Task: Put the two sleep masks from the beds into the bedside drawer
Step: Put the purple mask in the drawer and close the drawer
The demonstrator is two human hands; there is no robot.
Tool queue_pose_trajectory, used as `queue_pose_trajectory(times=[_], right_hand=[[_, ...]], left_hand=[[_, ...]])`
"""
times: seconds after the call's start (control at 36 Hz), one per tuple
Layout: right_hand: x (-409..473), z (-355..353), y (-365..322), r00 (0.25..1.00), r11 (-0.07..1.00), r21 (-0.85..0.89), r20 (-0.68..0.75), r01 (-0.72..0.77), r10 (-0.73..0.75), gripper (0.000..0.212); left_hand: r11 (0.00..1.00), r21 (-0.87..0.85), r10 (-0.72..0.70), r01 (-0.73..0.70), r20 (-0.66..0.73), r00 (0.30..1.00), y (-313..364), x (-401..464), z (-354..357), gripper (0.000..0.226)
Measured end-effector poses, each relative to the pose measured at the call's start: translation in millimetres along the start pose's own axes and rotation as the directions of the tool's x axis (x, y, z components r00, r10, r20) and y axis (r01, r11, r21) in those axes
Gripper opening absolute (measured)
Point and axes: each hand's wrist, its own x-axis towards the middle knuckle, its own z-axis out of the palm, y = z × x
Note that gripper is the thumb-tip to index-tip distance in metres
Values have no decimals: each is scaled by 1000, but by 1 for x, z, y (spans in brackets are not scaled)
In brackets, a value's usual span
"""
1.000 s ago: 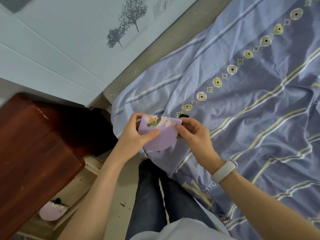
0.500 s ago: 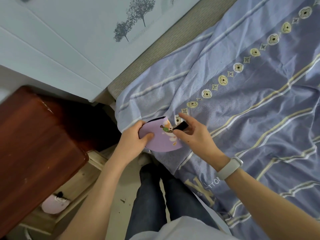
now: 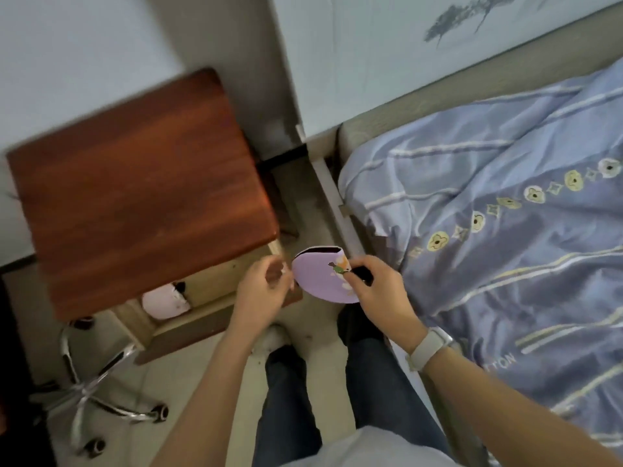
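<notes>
The right hand (image 3: 377, 291) pinches a folded purple fabric sleep mask (image 3: 320, 281); the left hand (image 3: 266, 291), half-curled, holds nothing. A pink sleep mask (image 3: 165, 301) lies in the open wooden drawer (image 3: 188, 326).

The right hand (image 3: 377, 294) is pinching a folded purple sleep mask (image 3: 320, 281) just beside the open bedside drawer (image 3: 175, 318), between the drawer and the bed (image 3: 505, 230). The left hand (image 3: 263, 291) is hovering loosely curled right over the drawer's near corner, beside the mask. A pale pink sleep mask (image 3: 165, 301) is lying inside the drawer, under the red-brown bedside top (image 3: 135, 187). A chrome chair base (image 3: 94, 396) is standing near the drawer's front.
</notes>
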Motion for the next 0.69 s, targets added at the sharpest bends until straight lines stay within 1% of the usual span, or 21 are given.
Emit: queue_pose_trajectory(times=[0.08,0.19,0.22,0.31,0.36,0.44,0.56,0.61,0.69], right_hand=[[-7,52,-6,998,995,-93,49,44,-40,13],[-14,125,-12,996,985,-165,77,58,-45,17],[-15,147,-13,994,979,-188,91,75,-59,18],[-7,188,-14,983,949,-271,123,163,-134,17],[3,218,-12,975,922,-329,145,205,-165,17],[21,255,-9,986,934,-321,113,154,-124,19],[46,295,-5,996,966,-257,86,27,-5,23],[56,308,-2,997,965,-263,65,-24,42,23],[68,309,-4,997,952,-297,-15,-77,76,23]], left_hand=[[997,43,-65,69,-92,994,-63,-17,-28,30],[980,105,-153,171,-161,975,-144,-34,-57,32],[977,118,-157,179,-174,972,-165,-38,-64,31],[967,201,-121,157,-178,977,-202,-42,-75,30],[960,254,-75,117,-170,983,-227,-42,-80,31],[939,331,-45,90,-142,989,-259,-39,-80,33],[925,379,64,-18,-110,992,-291,-37,-75,37],[918,391,122,-61,-134,983,-300,-35,-75,32],[933,348,167,-86,-209,964,-295,-31,-76,19]])
